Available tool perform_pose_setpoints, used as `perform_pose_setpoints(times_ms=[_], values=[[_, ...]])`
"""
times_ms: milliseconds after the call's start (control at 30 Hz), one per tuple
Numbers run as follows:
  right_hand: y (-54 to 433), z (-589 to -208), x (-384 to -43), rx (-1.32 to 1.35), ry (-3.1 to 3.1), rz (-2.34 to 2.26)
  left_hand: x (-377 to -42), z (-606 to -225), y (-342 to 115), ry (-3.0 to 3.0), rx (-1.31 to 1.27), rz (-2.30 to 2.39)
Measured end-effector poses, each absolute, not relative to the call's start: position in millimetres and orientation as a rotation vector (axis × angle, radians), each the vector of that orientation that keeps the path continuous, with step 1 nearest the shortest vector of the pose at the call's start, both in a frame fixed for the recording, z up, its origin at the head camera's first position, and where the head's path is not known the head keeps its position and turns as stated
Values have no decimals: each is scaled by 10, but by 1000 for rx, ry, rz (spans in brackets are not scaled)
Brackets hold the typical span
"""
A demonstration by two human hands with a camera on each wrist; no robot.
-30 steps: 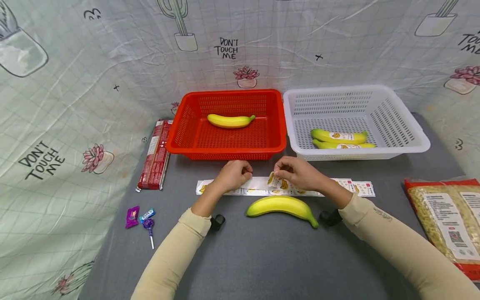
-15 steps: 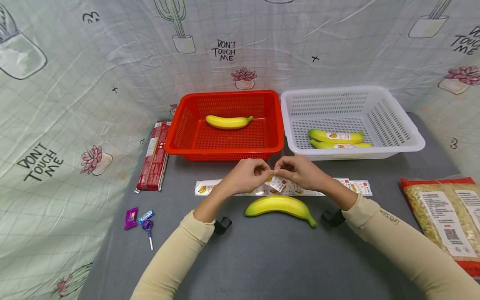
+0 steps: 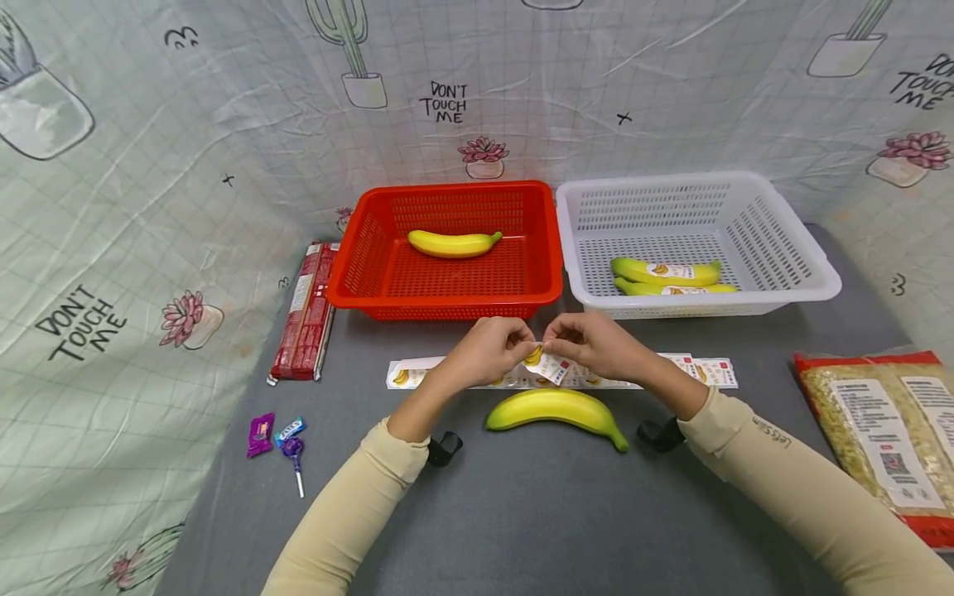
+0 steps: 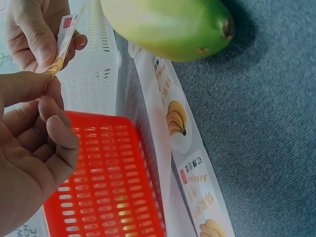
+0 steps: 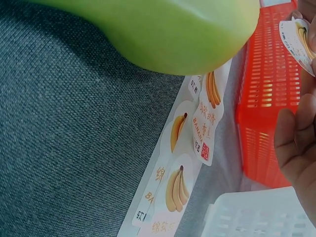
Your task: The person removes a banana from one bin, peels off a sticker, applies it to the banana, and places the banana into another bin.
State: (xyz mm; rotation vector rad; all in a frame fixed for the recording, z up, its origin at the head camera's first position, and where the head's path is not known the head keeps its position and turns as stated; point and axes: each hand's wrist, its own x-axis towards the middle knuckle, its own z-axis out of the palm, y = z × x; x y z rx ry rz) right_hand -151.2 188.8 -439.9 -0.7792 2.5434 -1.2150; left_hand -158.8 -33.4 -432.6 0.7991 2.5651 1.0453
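Observation:
A white sticker (image 3: 546, 367) with a banana picture is raised between the two hands. My left hand (image 3: 488, 352) pinches one end between thumb and index finger. The right hand (image 3: 599, 346) pinches it close beside, and the fingertips of both hands nearly meet. In the left wrist view the sticker (image 4: 64, 42) stands edge-on, partly covered by the fingers. Under the hands lies a strip of banana stickers (image 3: 412, 377), its middle partly hidden by them. In front of the strip rests a yellow banana (image 3: 555, 406), its green stem pointing right.
Behind the hands stand a red basket (image 3: 447, 310) with one banana (image 3: 455, 244) and a white basket (image 3: 693, 305) with two labelled bananas (image 3: 663, 271). Red packets (image 3: 304, 314), small candies (image 3: 261, 434) and a lollipop (image 3: 294, 451) lie left. A grain bag (image 3: 879, 439) lies right.
My left hand has moved right from the strip to the sticker beside the right hand and now pinches it too. The right hand stays nearly in place; the banana in front has not moved.

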Motion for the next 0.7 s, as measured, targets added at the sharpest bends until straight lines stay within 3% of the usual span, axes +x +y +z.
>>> perform_pose_setpoints(times_ms=[500, 700], values=[[2073, -4402, -1360, -620, 2587, -1234, -1510, -4353, -424, 2485, 615, 1300], [2079, -4459, -1300, -670, 2557, -1212, -1424, -4389, -426, 2461, 608, 1370]])
